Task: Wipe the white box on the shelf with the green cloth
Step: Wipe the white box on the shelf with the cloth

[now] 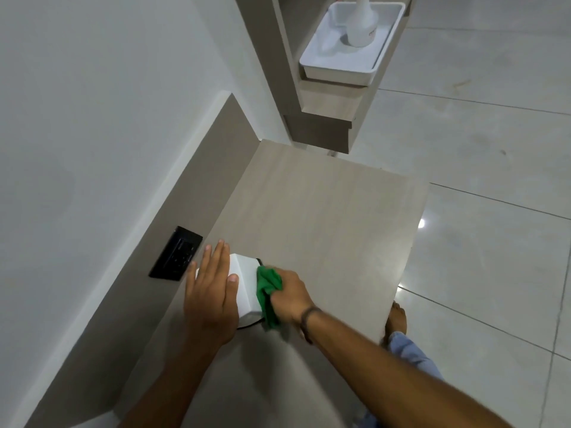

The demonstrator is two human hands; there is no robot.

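A small white box sits on the pale wooden shelf, close to its back panel. My left hand lies flat over the box's top and left side, fingers spread and thumb on the top face. My right hand grips a bunched green cloth and presses it against the box's right side. A thin black cable curls out from under the box, and much of the box is hidden by my hands.
A black wall socket is set in the back panel just left of the box. Higher up, a white tray holding a white spray bottle stands on a narrower shelf. Tiled floor and my bare foot lie to the right.
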